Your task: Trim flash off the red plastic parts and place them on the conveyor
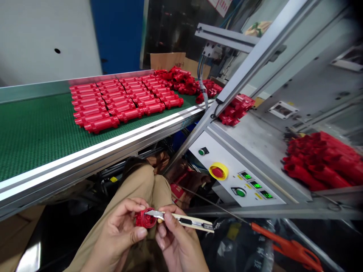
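My left hand [120, 224] grips a red plastic tubular part [141, 220] with its round open end turned up toward me. Fingers and thumb close round its sides, and much of its length is hidden by the hand. My right hand [178, 236] is closed round a cream-coloured utility knife [195, 223], its handle pointing off to the right. The bare blade lies at the rim of the part's open end; whether it touches or sits just above cannot be made out. Both hands are close together over my lap.
Rows of red tubular parts [124, 100] lie on a green conveyor belt [34, 128], with a loose heap [181, 79] behind. At right stands a control panel [208, 151] with a red stop button [218, 172]. More red parts [323, 160] and an orange-handled tool [295, 249] are nearby.
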A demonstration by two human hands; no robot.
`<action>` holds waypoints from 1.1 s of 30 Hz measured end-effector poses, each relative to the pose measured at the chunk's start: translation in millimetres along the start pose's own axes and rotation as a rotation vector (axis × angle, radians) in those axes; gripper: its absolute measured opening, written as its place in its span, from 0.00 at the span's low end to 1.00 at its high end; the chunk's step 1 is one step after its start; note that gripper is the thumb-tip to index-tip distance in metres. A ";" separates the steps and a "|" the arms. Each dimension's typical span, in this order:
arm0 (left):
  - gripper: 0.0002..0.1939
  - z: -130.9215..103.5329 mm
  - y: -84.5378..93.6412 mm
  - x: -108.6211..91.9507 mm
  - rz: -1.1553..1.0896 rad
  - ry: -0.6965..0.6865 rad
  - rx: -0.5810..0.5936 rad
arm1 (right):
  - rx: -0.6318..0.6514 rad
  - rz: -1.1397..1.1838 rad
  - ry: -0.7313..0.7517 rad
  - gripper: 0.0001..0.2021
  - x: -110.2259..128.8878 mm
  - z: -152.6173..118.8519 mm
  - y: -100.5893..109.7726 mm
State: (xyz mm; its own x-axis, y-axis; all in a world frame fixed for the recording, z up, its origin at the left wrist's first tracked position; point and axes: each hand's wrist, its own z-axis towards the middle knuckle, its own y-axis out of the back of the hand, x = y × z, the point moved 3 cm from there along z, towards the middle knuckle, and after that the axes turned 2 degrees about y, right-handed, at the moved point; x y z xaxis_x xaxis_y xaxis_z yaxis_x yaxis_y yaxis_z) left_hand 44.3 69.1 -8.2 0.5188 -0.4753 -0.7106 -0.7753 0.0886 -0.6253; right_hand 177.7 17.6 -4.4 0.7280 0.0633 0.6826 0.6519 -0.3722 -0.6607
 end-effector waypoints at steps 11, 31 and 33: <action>0.14 -2.7 -0.1 -0.9 -0.002 0.075 -0.008 | 0.219 -0.733 0.646 0.08 37.1 -9.4 -0.1; 0.16 -2.5 0.8 1.1 -0.001 0.096 -0.008 | 0.216 -0.851 0.688 0.09 40.6 -10.6 -3.6; 0.16 -2.6 0.7 0.7 0.002 0.094 -0.008 | 0.222 -0.860 0.681 0.09 41.2 -10.8 -5.3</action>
State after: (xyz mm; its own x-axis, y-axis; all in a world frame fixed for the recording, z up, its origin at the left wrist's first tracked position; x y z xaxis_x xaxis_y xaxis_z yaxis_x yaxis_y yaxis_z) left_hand 43.3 66.5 -8.3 0.4813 -0.5555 -0.6781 -0.7793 0.0828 -0.6211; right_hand 202.0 12.2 30.6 -0.2070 -0.3256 0.9226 0.9552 -0.2712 0.1186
